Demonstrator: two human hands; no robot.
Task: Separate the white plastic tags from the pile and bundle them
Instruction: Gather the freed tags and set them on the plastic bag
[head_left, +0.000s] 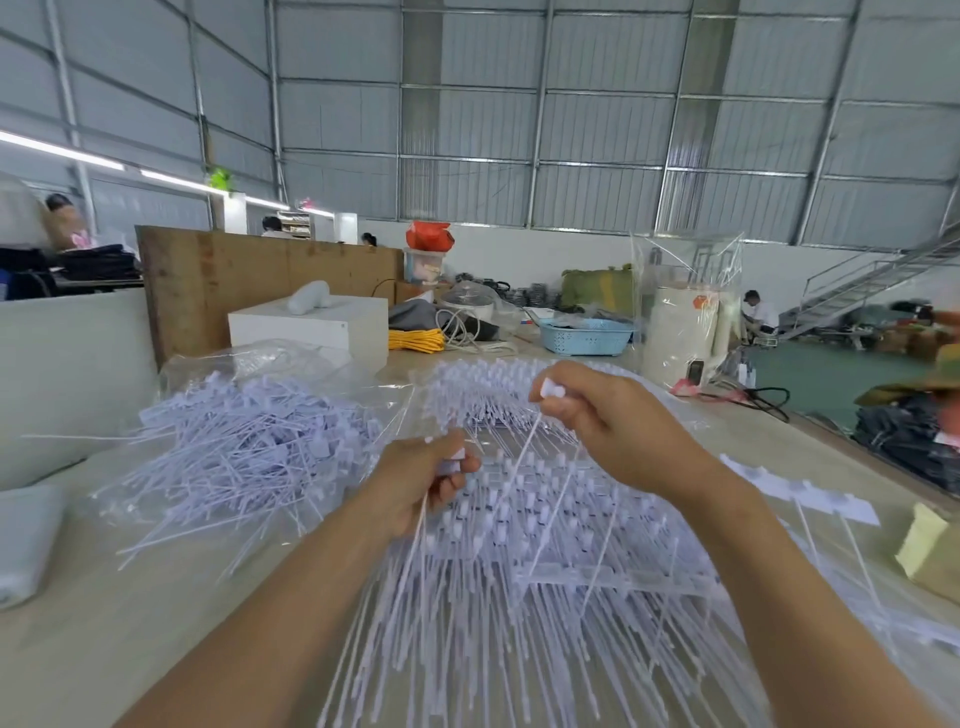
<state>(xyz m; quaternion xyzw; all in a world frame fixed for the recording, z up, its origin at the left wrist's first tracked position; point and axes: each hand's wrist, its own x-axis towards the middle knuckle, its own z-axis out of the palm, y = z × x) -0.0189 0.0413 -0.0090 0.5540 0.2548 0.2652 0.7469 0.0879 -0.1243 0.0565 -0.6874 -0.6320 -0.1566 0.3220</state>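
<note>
Both hands are working over the big pile (545, 530) of white tags, which is spreading across the table (130, 623) right in front of the person. The right hand (602, 415) is lifting one tag (551, 388) by its head, fingers curling tight around it, its thin tail trailing down toward the pile. The left hand (423, 480) is sitting lower and nearer, fingers pinching the heads of a few tags (457, 460), with their tails hanging down past the wrist. How many it is holding, I cannot tell.

Off to the left, a looser heap (244, 457) of tags is lying tangled, part of it spilling out of a clear bag (249, 364). Near the right edge, some flat strips (810, 493) of joined tags are lying apart from the pile, just beside a pale yellow block (930, 545).

Further back on the table, a white box (322, 327) is standing behind the bag, a yellow cord (415, 340) is lying next to it, and a blue basket (584, 335) is sitting beyond the pile.
</note>
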